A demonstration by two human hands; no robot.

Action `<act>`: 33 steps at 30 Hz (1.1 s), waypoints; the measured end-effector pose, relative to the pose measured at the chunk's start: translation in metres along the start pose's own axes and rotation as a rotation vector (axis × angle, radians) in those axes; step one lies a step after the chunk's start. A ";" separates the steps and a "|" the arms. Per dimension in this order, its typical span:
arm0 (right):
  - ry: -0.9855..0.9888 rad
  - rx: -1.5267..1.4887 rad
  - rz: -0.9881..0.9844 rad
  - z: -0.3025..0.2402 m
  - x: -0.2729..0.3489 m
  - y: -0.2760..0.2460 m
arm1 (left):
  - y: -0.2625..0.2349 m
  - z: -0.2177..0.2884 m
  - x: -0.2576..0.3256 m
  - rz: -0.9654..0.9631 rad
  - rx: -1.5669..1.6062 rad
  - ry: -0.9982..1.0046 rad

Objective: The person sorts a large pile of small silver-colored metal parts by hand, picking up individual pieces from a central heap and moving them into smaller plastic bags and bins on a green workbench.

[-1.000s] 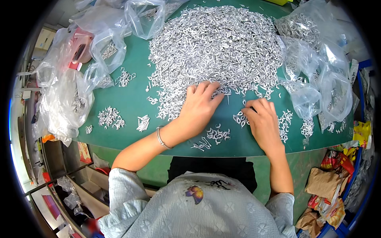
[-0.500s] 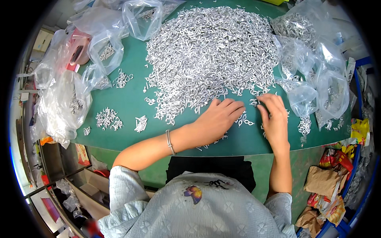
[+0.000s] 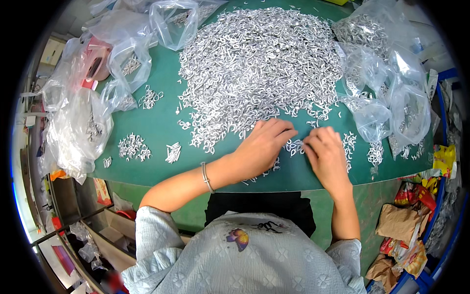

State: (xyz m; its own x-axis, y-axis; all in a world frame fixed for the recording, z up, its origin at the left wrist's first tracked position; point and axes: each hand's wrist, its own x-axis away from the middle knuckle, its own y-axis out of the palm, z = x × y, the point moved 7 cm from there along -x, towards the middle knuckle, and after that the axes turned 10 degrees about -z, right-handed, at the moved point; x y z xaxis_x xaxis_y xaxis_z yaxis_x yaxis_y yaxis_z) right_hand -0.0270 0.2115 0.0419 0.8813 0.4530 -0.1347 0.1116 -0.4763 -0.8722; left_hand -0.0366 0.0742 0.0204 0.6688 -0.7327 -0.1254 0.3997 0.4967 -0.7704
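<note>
Small silver pieces point(image 3: 259, 63) are lying in a broad, dense heap at the far middle of the green desk point(image 3: 164, 122), with curved, ring-like and rod-like shapes showing among them. The left hand point(image 3: 264, 147) is hovering at the near edge of the heap, its fingers bending toward the right; its underside is facing away from view, so whether its grip is standing apart or closing on a piece, one cannot tell. The right hand point(image 3: 327, 154) is facing it from the right, its thumb and forefinger curling near each other; one cannot tell whether this grip is holding a piece. A loose cluster of looped pieces point(image 3: 293, 148) is lying between the two hands, and a pile of curved pieces point(image 3: 134, 147) is lying to the left, beside a bundle of short rods point(image 3: 173, 152). A group of larger rings point(image 3: 150, 97) is lying farther off on the left. Just right of the right hand, a narrow pile point(image 3: 348, 144) is extending from near to far, while another small pile point(image 3: 375, 153) is lying farther right. Clear plastic bags are flanking the heap, one group on the left point(image 3: 81, 130) and another on the right point(image 3: 411, 115). A metal bracelet point(image 3: 207, 177) is encircling the left wrist.
</note>
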 end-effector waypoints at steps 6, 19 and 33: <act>0.175 -0.159 0.117 0.037 -0.004 -0.015 | 0.013 0.019 -0.006 -0.161 -0.118 0.093; -0.014 -0.008 0.143 0.022 -0.034 -0.003 | -0.014 -0.008 -0.015 -0.032 -0.423 -0.039; -0.080 -0.104 -0.007 0.000 -0.043 0.000 | -0.058 -0.043 0.026 0.218 -0.574 -0.199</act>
State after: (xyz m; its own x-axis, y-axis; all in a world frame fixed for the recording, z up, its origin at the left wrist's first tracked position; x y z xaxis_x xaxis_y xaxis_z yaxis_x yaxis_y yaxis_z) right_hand -0.0646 0.1924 0.0480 0.8416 0.5127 -0.1697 0.1680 -0.5471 -0.8200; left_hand -0.0690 0.0061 0.0344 0.8224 -0.5155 -0.2407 -0.1206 0.2556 -0.9592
